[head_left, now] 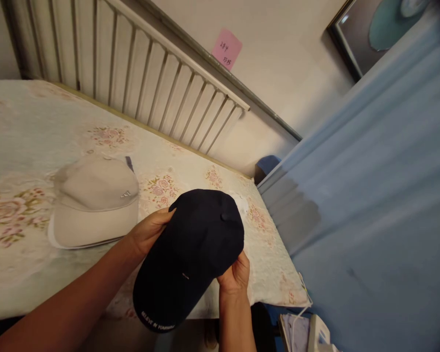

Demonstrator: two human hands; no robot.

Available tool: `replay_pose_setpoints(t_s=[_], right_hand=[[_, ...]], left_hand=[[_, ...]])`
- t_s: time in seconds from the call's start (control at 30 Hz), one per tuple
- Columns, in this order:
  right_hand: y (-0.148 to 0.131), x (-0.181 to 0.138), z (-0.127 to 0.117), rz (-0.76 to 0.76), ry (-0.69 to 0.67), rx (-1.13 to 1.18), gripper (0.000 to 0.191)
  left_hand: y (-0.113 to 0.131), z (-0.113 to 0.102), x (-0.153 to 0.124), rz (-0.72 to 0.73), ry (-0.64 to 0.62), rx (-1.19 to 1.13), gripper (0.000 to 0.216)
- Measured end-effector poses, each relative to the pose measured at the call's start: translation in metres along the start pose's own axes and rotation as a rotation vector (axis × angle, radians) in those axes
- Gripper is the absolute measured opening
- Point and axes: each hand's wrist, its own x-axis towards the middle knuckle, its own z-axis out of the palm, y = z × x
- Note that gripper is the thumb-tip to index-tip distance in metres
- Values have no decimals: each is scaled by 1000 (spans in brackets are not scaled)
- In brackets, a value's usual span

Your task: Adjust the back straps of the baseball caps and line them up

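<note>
A dark navy baseball cap (pixel 201 239) is held up over the near edge of the table, its brim tilted down toward me with white lettering along the rim. My left hand (pixel 150 230) grips the cap's left side, with the fingers partly hidden behind it. On the opposite side my right hand (pixel 236 274) holds the lower right edge, most of its fingers tucked under the crown. To the left, a beige cap (pixel 95 190) with a small dark mark lies on the cloth, and a white brim edge shows beneath it.
A floral tablecloth (pixel 110 137) covers the table. Behind it stands a white radiator (pixel 146 73), with a pink note (pixel 227 49) on the wall. A blue curtain (pixel 370 195) hangs along the right side. A white device with a cable (pixel 319 332) sits below at right.
</note>
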Motion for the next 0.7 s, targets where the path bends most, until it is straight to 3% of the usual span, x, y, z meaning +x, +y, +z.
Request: replay_pose_setpoints(t_s=[0.3, 0.43, 0.6, 0.7], right_hand=[[15, 14, -16, 130, 36, 14, 13], [18, 20, -25, 109, 63, -24, 15], [25, 28, -33, 106, 97, -109, 18], [30, 31, -40, 97, 89, -157, 18]], left_hand=[[0, -15, -2, -30, -42, -30, 38], [-2, -28, 3, -66, 8, -16, 40], [-9, -37, 5, -228, 87, -75, 46], [-13, -38, 6, -232, 105, -94, 46]])
